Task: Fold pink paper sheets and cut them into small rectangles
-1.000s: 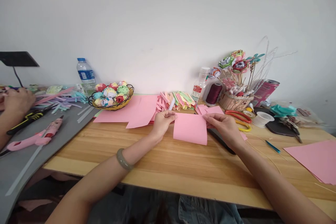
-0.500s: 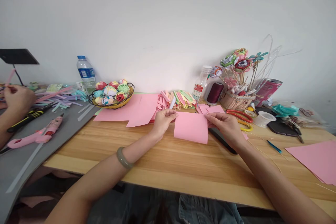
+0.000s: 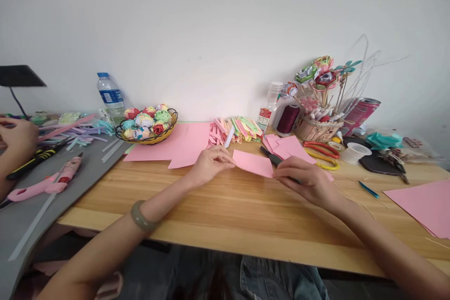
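Between my two hands a small piece of pink paper [image 3: 253,163] is held over the wooden table [image 3: 197,211]. My left hand [image 3: 213,163] pinches its left edge, with a ring on one finger and a bangle at the wrist. At the paper's right end, my right hand [image 3: 304,176] grips the lower corner. A black-handled tool [image 3: 270,154] lies behind the right hand and is partly hidden by it. Further pink paper pieces [image 3: 286,146] rest just beyond that hand. Large pink sheets [image 3: 190,143] lie behind my left hand.
A basket of paper flowers [image 3: 147,126] stands at the back left, beside a water bottle [image 3: 109,91]. Paper strips [image 3: 242,130] are heaped along the wall. Red and yellow-handled tools [image 3: 321,150] lie right. A co-worker's hand [image 3: 17,138] is at far left, near a pink glue gun [image 3: 45,183].
The pink paper has gone from a curled, taller shape to a flatter, shorter one. My left hand has moved slightly left and down; the right hand has lowered its grip.
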### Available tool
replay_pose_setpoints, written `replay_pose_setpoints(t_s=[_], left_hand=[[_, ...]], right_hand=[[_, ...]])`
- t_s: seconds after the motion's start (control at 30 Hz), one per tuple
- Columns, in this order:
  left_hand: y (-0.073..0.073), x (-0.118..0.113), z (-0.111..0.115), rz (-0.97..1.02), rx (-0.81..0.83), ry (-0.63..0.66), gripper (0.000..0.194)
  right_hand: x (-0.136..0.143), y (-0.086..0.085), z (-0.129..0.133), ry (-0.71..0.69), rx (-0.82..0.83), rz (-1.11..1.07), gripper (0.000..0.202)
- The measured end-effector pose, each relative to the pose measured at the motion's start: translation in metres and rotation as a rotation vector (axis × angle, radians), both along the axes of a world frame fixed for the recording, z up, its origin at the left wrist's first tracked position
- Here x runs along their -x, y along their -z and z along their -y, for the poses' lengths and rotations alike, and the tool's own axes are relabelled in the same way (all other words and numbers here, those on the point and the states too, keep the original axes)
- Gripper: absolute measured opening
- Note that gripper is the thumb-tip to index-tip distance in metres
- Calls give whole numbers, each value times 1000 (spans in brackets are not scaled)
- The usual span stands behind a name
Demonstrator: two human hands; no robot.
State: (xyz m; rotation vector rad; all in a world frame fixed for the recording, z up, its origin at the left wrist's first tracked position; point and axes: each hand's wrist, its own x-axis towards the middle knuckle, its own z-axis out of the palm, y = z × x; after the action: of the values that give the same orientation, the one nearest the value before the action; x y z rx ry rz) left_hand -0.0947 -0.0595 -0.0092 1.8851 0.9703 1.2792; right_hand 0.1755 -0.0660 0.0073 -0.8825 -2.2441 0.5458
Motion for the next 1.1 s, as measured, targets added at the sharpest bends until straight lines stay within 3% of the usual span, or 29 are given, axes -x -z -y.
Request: replay_pose_setpoints(t_s=[0.13, 0.33, 0.67, 1.1], left_hand=[[9, 13, 21, -347, -151, 177, 11], [18, 12, 28, -627, -274, 240, 18], [25, 17, 27, -639, -385, 222, 14], [23, 17, 32, -692, -432, 171, 14]], right_hand=[[1, 10, 18, -221, -205, 330, 23], [4, 21, 21, -239, -277, 426, 23], [4, 28, 28, -187, -516, 463, 20], [3, 28, 31, -166, -582, 539, 21]])
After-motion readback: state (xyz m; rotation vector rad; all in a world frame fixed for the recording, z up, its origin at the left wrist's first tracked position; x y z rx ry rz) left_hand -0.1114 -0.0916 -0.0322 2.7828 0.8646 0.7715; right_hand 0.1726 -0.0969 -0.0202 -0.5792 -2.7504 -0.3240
